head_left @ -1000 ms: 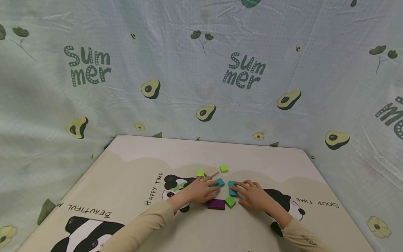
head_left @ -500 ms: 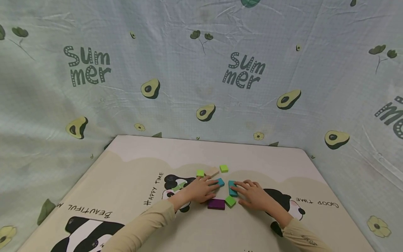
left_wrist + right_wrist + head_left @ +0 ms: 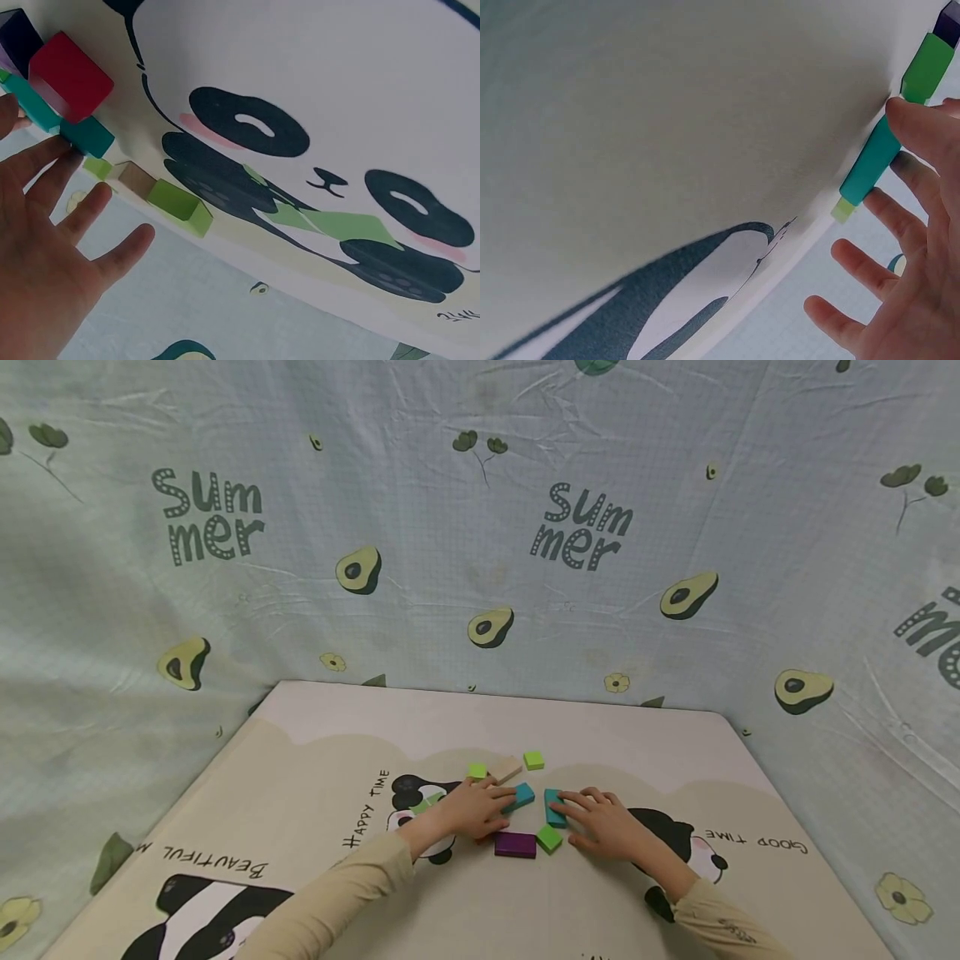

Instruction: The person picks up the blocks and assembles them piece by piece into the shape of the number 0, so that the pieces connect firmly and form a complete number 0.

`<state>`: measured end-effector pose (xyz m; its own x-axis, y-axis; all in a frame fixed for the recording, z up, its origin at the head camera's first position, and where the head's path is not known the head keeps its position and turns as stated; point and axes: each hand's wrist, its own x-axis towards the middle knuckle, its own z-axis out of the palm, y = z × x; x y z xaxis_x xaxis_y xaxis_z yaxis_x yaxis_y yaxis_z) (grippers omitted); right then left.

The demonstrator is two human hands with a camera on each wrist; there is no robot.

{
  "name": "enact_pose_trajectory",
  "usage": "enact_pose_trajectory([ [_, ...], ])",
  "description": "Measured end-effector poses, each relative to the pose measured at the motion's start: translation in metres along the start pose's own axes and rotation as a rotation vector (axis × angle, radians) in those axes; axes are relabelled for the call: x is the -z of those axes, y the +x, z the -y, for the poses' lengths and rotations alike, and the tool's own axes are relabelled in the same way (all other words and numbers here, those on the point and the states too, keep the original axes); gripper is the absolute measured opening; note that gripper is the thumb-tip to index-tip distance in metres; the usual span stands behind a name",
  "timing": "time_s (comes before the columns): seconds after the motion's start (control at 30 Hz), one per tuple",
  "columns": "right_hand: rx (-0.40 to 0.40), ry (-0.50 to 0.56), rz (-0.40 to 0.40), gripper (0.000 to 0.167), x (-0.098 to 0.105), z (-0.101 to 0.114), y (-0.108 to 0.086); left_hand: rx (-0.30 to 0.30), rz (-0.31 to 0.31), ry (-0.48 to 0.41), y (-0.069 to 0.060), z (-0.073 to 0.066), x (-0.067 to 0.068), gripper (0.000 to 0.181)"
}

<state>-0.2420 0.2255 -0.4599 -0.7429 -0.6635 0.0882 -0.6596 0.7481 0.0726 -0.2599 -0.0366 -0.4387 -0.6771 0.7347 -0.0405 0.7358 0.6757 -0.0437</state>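
1. My left hand (image 3: 471,810): fingers spread, touching left blue block (image 3: 522,795).
2. My right hand (image 3: 609,828): fingers loosely extended, touching right blue block (image 3: 553,819).
3. Probably arranging blocks on desk (image 3: 480,918); next likely calls for gentle nudging.

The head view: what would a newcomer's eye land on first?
Probably the vivid purple block and green block, side by side on the pale tabletop, below the picture's middle. Then the flanking hands: the left hand touching one blue block, the right hand touching another blue block. Behind hangs a backdrop with printed avocados and the word "summer".
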Motion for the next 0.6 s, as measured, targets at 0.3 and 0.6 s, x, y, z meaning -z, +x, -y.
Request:
enact_pose_trajectory([
  [0.3, 0.017, 0.007, -0.016, 0.054, 0.002, 0.0, -0.001, 0.016, -0.007, 0.056, -0.008, 0.006, -0.003, 0.044],
  [0.6, 0.016, 0.004, -0.021, 0.055, -0.003, -0.002, -0.001, 0.03, -0.013, 0.126, -0.02, 0.01, -0.004, 0.045],
])
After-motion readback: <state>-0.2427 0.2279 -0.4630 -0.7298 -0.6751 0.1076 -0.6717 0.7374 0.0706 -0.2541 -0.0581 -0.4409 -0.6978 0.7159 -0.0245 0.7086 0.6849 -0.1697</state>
